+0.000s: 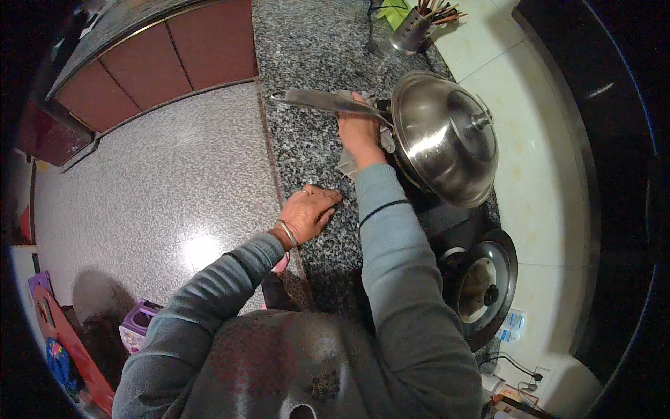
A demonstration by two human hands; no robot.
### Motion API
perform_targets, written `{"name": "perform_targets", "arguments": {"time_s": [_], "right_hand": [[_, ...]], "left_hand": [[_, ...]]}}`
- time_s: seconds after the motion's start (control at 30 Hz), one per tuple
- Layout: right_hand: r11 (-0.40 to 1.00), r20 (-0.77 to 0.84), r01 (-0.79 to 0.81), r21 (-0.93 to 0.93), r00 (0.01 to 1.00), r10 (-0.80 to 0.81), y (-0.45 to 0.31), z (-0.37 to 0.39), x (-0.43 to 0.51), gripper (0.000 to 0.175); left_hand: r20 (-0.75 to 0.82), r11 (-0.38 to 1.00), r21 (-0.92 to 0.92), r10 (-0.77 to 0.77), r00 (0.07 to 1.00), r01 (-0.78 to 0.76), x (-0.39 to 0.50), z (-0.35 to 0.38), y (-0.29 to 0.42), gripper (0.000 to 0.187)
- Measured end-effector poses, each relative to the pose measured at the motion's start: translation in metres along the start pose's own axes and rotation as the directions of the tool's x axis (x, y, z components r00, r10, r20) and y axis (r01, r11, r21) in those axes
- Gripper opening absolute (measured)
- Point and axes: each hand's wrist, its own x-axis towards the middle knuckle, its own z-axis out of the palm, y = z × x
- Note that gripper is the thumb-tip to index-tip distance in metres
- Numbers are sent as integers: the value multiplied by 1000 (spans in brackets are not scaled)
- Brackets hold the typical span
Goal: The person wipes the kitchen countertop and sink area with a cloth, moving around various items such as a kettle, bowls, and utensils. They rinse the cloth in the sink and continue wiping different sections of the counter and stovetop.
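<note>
My right hand (361, 133) is on a crumpled greyish cloth (347, 163) on the speckled granite countertop (309, 141), with its fingers partly hidden beneath a long metal handle (324, 100). That handle belongs to a pan covered by a domed stainless-steel lid (445, 141) with a knob on top. The pan's body is mostly concealed by the lid and my right arm. Nearer the counter's front edge, my left hand (309, 212) rests palm down on the stone, holding nothing. A ring and a bracelet are on it.
A perforated metal holder (412, 35) with chopsticks stands at the far end by the tiled wall. On the right leans a dark pan lid with a glass centre (477, 293). Cords run to a wall socket (539, 377). Reddish-brown cabinets (152, 65) line the far side.
</note>
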Motion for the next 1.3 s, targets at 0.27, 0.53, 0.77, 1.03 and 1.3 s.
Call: {"name": "perform_targets", "arguments": {"time_s": [0.27,0.53,0.77,1.03,1.3], "right_hand": [[974,-104,-196,-114,977,185,7,-30,-135,36],[904,-437,-428,13,810,390,48,-34,-267,39],[903,-219,-411,-126,899,378,20,-29,-298,44],[830,-271,-557,-27,804,530,56,-48,-263,44],[645,-460,-714,-271,685,565,174,-58,-192,22]], "left_hand": [[-28,999,45,6,1000,-5,1,3,0,36],[-17,994,64,85,996,-83,-1,4,-5,36],[-14,990,138,37,999,-35,-2,8,-3,35],[22,968,247,28,999,-33,0,7,8,46],[20,961,277,-20,1000,14,-1,7,17,41]]}}
